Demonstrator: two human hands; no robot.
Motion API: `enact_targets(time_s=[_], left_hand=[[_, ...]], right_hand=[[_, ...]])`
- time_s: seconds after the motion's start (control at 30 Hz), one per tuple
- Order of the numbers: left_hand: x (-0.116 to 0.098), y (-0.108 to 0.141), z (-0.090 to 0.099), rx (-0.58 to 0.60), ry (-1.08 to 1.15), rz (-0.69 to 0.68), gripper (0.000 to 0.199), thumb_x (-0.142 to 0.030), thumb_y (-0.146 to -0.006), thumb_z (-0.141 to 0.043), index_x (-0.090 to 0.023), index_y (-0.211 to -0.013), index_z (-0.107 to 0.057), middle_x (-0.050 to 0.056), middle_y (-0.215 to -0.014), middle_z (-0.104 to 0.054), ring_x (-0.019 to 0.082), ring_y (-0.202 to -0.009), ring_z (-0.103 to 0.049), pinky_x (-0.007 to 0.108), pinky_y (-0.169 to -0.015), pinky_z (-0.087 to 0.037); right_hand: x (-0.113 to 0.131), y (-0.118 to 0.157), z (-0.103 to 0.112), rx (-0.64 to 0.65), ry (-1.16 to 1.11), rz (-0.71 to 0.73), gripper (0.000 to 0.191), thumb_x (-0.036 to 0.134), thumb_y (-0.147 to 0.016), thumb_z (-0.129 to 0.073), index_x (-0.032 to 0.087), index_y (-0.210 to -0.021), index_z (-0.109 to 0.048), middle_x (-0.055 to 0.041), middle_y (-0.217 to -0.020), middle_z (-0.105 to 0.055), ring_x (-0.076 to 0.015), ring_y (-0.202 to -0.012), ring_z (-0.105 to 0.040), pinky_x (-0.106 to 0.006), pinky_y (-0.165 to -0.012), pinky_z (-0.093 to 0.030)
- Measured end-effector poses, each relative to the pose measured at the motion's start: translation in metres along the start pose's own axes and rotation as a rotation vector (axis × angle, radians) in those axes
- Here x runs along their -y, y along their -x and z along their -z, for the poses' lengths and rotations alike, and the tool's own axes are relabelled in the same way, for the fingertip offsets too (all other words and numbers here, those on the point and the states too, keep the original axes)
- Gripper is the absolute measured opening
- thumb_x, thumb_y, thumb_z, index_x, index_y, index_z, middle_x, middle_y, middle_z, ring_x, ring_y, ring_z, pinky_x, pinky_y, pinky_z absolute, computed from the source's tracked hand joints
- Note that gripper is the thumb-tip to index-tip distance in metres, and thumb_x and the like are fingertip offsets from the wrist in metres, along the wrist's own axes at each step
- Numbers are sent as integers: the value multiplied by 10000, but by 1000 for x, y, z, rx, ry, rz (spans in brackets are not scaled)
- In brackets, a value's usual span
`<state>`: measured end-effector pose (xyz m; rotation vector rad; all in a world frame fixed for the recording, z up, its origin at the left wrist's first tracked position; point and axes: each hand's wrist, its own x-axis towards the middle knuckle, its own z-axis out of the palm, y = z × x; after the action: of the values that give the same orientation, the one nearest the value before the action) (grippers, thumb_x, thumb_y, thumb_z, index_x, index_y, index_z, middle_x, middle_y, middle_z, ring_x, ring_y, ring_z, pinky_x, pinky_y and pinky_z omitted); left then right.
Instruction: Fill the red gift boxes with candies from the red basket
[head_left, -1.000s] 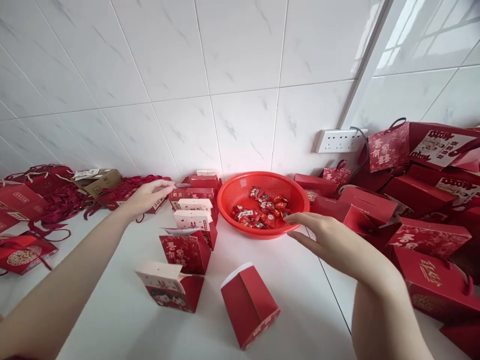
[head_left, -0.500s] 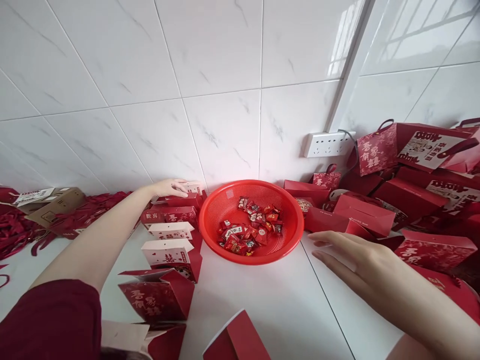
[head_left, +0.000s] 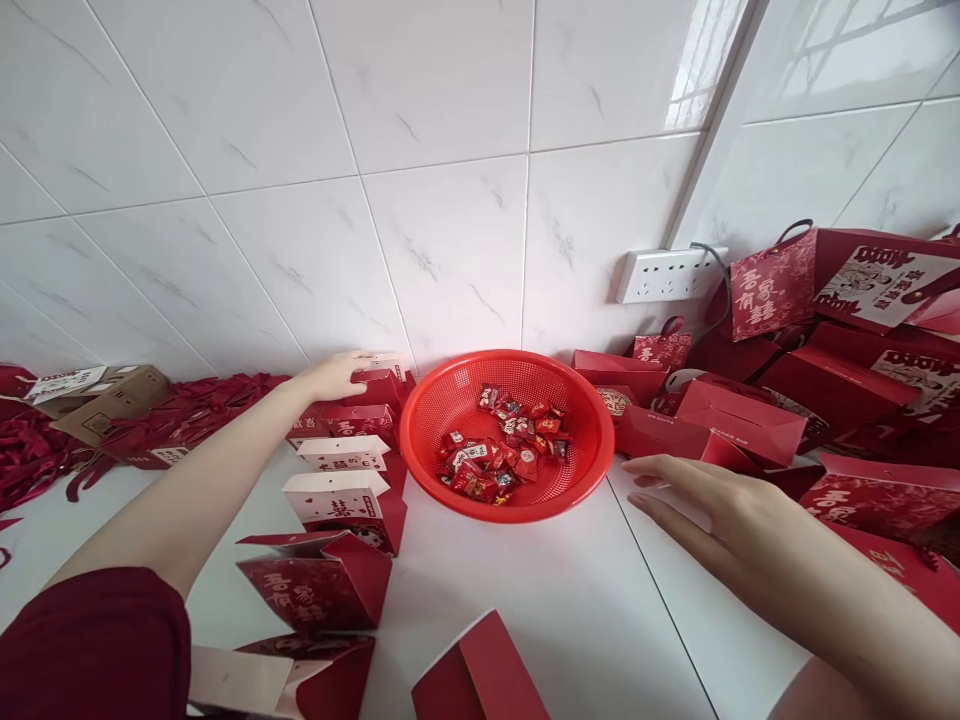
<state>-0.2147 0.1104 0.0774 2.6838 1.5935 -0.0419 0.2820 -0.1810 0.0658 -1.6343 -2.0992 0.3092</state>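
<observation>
While the left hand point(head_left: 334, 378) is at the far red box point(head_left: 381, 388), at ten o'clock from the red basket point(head_left: 517, 514), a soft touch would keep the row of boxes point(head_left: 300, 592) from tipping. I can't tell if it grips. The right hand point(head_left: 697, 500), at four o'clock, is loose, holding nothing. Wrapped sweets point(head_left: 517, 452) sit in the basket.

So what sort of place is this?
Indoors, likely a home kitchen or utility room, though I can't be sure: marble-patterned wall tiles, a white power strip and a red plastic colander of wrapped candies.
</observation>
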Motion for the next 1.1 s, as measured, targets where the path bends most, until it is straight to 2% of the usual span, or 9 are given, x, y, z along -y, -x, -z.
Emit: enact_targets(time_s=[0.1, 0.27, 0.33, 0.53, 0.63, 0.73, 0.9, 1.0, 1.1], left_hand=[[-2, -7, -9, -10, -72, -58, 595, -350, -803, -500, -185, -1371, -559, 72, -1548, -389, 258, -1409, -374, 370, -1201, -233], [0, -14, -13, -46, -112, -121, 513, -312, -845, -444, -180, -1312, -609, 39, -1569, -359, 213, -1451, -299, 335, -1225, -158], [1, -13, -18, -73, -100, -108, 509, -337, -874, -421, -187, -1328, -594, 35, -1565, -366, 210, -1445, -309, 339, -1223, -168], [4, -14, -40, -147, -18, 9, 604, -479, -967, -279, -199, -1492, -389, 67, -1578, -331, 245, -1461, -263, 452, -1201, -210], [9, -19, -40, -129, 12, 33, 577, -465, -975, -262, -224, -1468, -441, 63, -1575, -343, 259, -1459, -278, 490, -1198, -194], [11, -20, -32, -121, 32, 21, 545, -503, -958, -322, -259, -1391, -545, 50, -1514, -446, 294, -1412, -365, 534, -1184, -198], [8, -16, -27, -184, 57, -56, 521, -519, -951, -351, -232, -1272, -643, 55, -1430, -525, 244, -1320, -463, 394, -1158, -307], [8, -16, -29, -233, 56, -63, 515, -531, -931, -383, -206, -1205, -674, 89, -1358, -541, 268, -1264, -488, 413, -1138, -329], [11, -20, -27, -224, 68, -64, 509, -561, -908, -412, -220, -1165, -688, 77, -1282, -577, 261, -1182, -540, 409, -1087, -383]], right_hand=[[-2, 1, -1, 12, 12, -19, 320, 483, -974, -406, 302, -1128, -621, -5, -1128, -724, -249, -952, -706, -410, -797, -573], [-3, -2, -3, 38, 30, -54, 323, 472, -971, -401, 293, -1133, -617, -8, -1150, -718, -252, -988, -698, -423, -830, -566], [-3, -4, -4, 44, 26, -56, 318, 468, -971, -394, 291, -1110, -619, -9, -1134, -722, -252, -973, -700, -421, -812, -569], [-1, -7, -5, 71, 8, -62, 311, 474, -969, -398, 303, -1129, -602, -6, -1113, -726, -251, -962, -700, -410, -785, -568], [-1, -7, -6, 99, 6, -72, 309, 462, -976, -394, 304, -1151, -594, -9, -1119, -724, -246, -975, -696, -403, -801, -561], [-1, -9, -6, 114, -3, -81, 299, 452, -979, -398, 295, -1142, -593, -14, -1132, -718, -241, -995, -689, -395, -826, -553], [-1, -10, -6, 121, -12, -80, 293, 451, -981, -400, 296, -1145, -588, -14, -1134, -715, -235, -1002, -684, -378, -826, -542], [-1, -11, -6, 135, -16, -85, 272, 436, -985, -398, 304, -1126, -589, -2, -1112, -718, -225, -984, -685, -363, -804, -533], [0, -14, -7, 166, -15, -100, 249, 411, -991, -390, 322, -1118, -584, 18, -1099, -716, -216, -974, -683, -362, -803, -520]])
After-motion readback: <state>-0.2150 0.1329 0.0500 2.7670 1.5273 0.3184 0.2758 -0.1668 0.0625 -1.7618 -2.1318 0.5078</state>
